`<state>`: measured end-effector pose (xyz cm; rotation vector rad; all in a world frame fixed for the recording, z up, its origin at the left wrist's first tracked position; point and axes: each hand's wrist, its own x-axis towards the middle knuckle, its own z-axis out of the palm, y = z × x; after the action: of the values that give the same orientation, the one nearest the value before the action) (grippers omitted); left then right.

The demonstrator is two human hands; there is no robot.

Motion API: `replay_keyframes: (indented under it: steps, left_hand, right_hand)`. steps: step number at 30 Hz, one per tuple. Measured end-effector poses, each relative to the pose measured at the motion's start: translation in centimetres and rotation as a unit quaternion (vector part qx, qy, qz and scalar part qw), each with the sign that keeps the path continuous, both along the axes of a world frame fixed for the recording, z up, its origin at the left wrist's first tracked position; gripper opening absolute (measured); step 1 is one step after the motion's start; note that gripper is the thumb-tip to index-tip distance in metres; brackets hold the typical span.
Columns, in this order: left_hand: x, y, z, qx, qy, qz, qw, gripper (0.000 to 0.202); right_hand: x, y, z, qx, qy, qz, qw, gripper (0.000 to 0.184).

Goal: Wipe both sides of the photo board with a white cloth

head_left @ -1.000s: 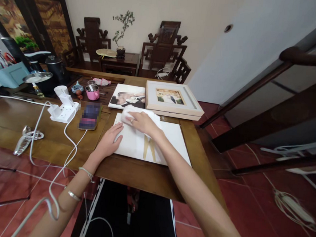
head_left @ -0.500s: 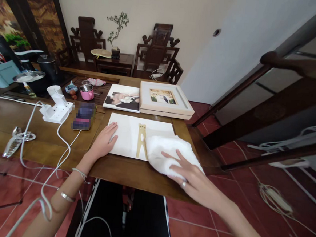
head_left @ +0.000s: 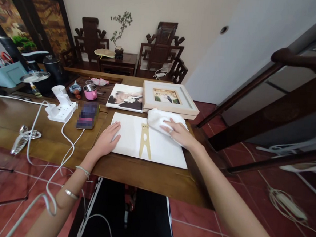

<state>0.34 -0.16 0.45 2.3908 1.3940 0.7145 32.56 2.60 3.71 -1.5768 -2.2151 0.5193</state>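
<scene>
A white rectangular panel (head_left: 126, 138) lies flat near the table's front edge, with a gold A-shaped stand piece (head_left: 145, 145) against its middle. My left hand (head_left: 108, 140) rests on the panel's left edge, fingers stretched out and holding nothing. In my right hand (head_left: 180, 133) is a folded white cloth (head_left: 158, 118), pressed down over the panel's upper right corner. The cloth's far side reaches the front of the light wood picture frame (head_left: 187, 110). My right fingertips are partly sunk in the cloth.
Behind the panel lies a photo print (head_left: 125, 99) beside the frame. To the left are a phone (head_left: 87, 116), a white power strip (head_left: 62, 111) with trailing cables, a pink cup (head_left: 90, 92) and a clear hair clip (head_left: 25, 139). A dark wooden chair (head_left: 244, 140) stands at right.
My right hand has moved the cloth away from me, from the panel's lower right to its upper right. The panel's lower right corner now shows. My left hand stays in place.
</scene>
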Motion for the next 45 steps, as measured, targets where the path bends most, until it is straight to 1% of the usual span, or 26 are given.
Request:
replay_keyframes:
  steps: [2, 4, 6, 8, 10, 12, 14, 16, 17, 19, 20, 22, 23, 25, 27, 28, 29, 31, 33, 35, 37, 39, 41, 43, 45]
  left_hand:
    - [0.0, 0.0, 0.0, 0.0, -0.001, 0.001, 1.0, 0.048]
    - [0.0, 0.0, 0.1, -0.002, 0.0, 0.002, 1.0, 0.049]
    - [0.0, 0.0, 0.2, -0.006, 0.002, 0.002, 1.0, 0.05]
    - [0.0, 0.0, 0.3, -0.007, 0.003, 0.003, 1.0, 0.05]
    - [0.0, -0.1, 0.3, -0.007, 0.003, 0.003, 1.0, 0.049]
    - [0.1, -0.1, 0.3, -0.008, 0.003, 0.002, 1.0, 0.049]
    - [0.1, -0.1, 0.4, -0.011, 0.005, 0.001, 1.0, 0.05]
    - [0.1, -0.1, 0.4, -0.013, 0.011, 0.001, 1.0, 0.051]
    - [0.1, -0.1, 0.4, -0.013, 0.014, 0.0, 1.0, 0.051]
    - [0.1, -0.1, 0.4, -0.012, 0.018, 0.0, 1.0, 0.051]
    - [0.1, -0.1, 0.4, -0.011, 0.019, 0.0, 1.0, 0.051]
    - [0.1, -0.1, 0.4, -0.01, 0.018, -0.002, 1.0, 0.05]
    - [0.0, -0.1, 0.4, -0.01, 0.018, -0.003, 1.0, 0.05]
    - [0.0, 0.0, 0.3, -0.008, 0.018, -0.006, 1.0, 0.05]
    - [-0.1, 0.1, 0.2, -0.007, 0.02, -0.005, 1.0, 0.05]
    - [-0.1, 0.1, 0.2, -0.006, 0.02, -0.004, 1.0, 0.05]
    - [-0.1, 0.2, 0.2, -0.006, 0.02, -0.004, 1.0, 0.05]
    - [-0.2, 0.2, 0.1, -0.006, 0.019, -0.004, 1.0, 0.051]
    - [-0.2, 0.2, 0.1, -0.004, 0.014, -0.005, 1.0, 0.05]
    - [-0.1, 0.2, 0.0, -0.001, 0.009, -0.006, 1.0, 0.05]
    - [-0.1, 0.2, 0.0, 0.002, 0.004, -0.003, 1.0, 0.049]
    - [0.0, 0.2, -0.1, 0.003, 0.0, -0.001, 1.0, 0.049]
    - [0.1, 0.2, -0.1, 0.005, -0.001, -0.001, 1.0, 0.048]
    - [0.0, 0.2, -0.1, 0.007, 0.0, -0.002, 1.0, 0.048]
    - [0.0, 0.2, -0.1, 0.006, 0.003, -0.001, 1.0, 0.048]
  right_hand:
    - [-0.8, 0.4, 0.2, 0.018, -0.004, -0.003, 1.0, 0.041]
    - [-1.5, -0.7, 0.3, 0.042, -0.018, 0.017, 0.999, 0.037]
    - [-2.0, -2.9, 0.2, 0.066, -0.032, 0.039, 0.997, 0.033]
    - [-2.2, -5.8, 0.2, 0.081, -0.039, 0.064, 0.994, 0.03]
    - [-2.2, -8.9, 0.4, 0.08, -0.042, 0.087, 0.992, 0.029]
    - [-2.0, -11.8, 1.1, 0.061, -0.044, 0.107, 0.991, 0.029]
    - [-1.6, -14.0, 2.2, 0.025, -0.04, 0.122, 0.991, 0.028]
    - [-1.0, -15.1, 3.3, -0.027, -0.03, 0.136, 0.99, 0.028]
    - [-0.7, -15.1, 3.7, -0.054, -0.02, 0.134, 0.989, 0.028]
    - [-0.2, -14.0, 3.9, -0.09, 0.012, 0.103, 0.991, 0.033]
    - [-0.2, -12.9, 3.7, -0.097, 0.032, 0.08, 0.992, 0.036]
    - [-0.9, -10.0, 2.8, -0.086, 0.081, 0.035, 0.992, 0.04]
    - [-1.6, -8.2, 2.3, -0.075, 0.103, 0.022, 0.992, 0.04]
    - [-3.7, -4.7, 1.2, -0.022, 0.157, -0.001, 0.987, 0.038]
    - [-6.3, -1.7, 0.5, 0.031, 0.169, -0.038, 0.984, 0.037]
    - [-7.5, -0.7, 0.3, 0.052, 0.151, -0.048, 0.986, 0.036]
    - [-8.7, 0.0, 0.1, 0.056, 0.142, -0.044, 0.987, 0.034]
    - [-10.3, 0.2, 0.0, 0.077, 0.1, -0.017, 0.992, 0.029]
    - [-11.1, -1.2, 0.0, 0.098, 0.058, 0.031, 0.993, 0.026]
    - [-11.1, -3.8, 0.3, 0.105, 0.029, 0.084, 0.99, 0.025]
    - [-10.8, -7.4, 0.8, 0.087, 0.016, 0.133, 0.987, 0.028]
    - [-10.5, -11.1, 1.5, 0.052, 0.014, 0.159, 0.986, 0.031]
    - [-10.4, -13.9, 2.3, 0.023, 0.016, 0.193, 0.981, 0.032]
    - [-10.3, -15.2, 2.9, 0.011, 0.016, 0.22, 0.975, 0.031]
    - [-10.1, -14.6, 3.0, 0.013, 0.015, 0.225, 0.974, 0.03]
